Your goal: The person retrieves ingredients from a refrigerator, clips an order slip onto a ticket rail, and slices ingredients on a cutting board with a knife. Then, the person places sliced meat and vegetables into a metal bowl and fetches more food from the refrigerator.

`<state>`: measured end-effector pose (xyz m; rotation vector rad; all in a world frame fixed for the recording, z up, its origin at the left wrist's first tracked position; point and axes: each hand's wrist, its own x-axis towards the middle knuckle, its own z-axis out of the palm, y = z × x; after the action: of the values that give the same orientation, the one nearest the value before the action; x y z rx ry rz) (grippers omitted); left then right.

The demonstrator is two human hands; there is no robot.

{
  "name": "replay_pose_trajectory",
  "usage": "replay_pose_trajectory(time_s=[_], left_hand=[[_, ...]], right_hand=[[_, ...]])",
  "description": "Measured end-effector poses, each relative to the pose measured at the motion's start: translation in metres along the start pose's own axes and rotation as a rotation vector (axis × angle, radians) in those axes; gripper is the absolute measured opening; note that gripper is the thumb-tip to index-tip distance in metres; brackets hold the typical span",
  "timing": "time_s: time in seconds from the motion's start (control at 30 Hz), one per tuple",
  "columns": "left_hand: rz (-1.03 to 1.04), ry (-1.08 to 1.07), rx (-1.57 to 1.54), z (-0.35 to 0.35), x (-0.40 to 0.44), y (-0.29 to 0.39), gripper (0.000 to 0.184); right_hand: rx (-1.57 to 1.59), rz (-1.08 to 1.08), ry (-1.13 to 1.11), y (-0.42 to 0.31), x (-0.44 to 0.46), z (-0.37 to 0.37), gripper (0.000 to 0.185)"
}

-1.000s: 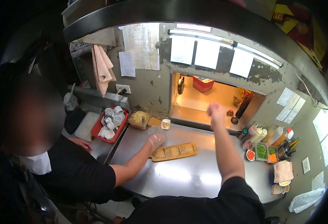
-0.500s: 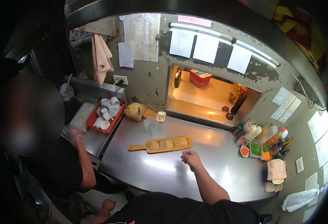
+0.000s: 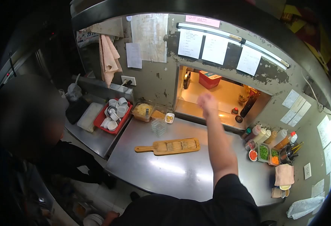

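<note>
The left hand [image 3: 111,217] is down low, far from the right one; I can't tell if it's shut. One wooden board [image 3: 176,146] lies well inside the shiny table's [image 3: 165,180] near edge. Clear boxes [image 3: 158,127] stand behind it, before two food tubs [image 3: 142,112]. The right hand [image 3: 207,103], too blurry to tell its shape, seems up by the window [image 3: 195,94]. Three white papers [image 3: 214,49] hang above.

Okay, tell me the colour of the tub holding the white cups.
The tub is red; it shows in the head view.
</note>
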<state>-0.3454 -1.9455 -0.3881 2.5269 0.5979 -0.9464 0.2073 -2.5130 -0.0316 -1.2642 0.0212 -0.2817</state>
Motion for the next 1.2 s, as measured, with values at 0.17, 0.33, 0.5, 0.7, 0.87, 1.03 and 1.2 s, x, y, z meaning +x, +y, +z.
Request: replay_pose_trajectory(time_s=[0.17,0.33,0.5,0.7,0.87,1.03,1.2], left_hand=[[0.009,0.006,0.001,0.013,0.003,-0.015,0.033],[-0.008,0.048,-0.059,0.018,0.004,-0.009,0.033],[0.202,0.106,0.128,0.034,0.026,-0.028,0.034],[0.27,0.218,0.256,0.01,0.061,-0.051,0.034],[-0.18,0.267,-0.362,-0.061,-0.001,0.04,0.035],[-0.16,0.255,-0.409,-0.037,-0.004,0.033,0.03],[0.644,0.222,0.494,0.049,0.057,-0.067,0.021]], right_hand=[[0.273,-0.09,0.206,-0.095,0.103,0.023,0.051],[0.443,-0.074,0.302,-0.115,0.123,0.037,0.064],[0.492,-0.142,0.296,-0.104,0.123,0.036,0.073],[0.484,-0.166,0.306,-0.11,0.119,0.034,0.077],[0.453,-0.204,0.289,-0.117,0.128,0.035,0.071],[0.256,-0.085,0.188,-0.116,0.117,0.028,0.048],[0.112,0.127,0.217,-0.038,0.109,0.021,0.024]])
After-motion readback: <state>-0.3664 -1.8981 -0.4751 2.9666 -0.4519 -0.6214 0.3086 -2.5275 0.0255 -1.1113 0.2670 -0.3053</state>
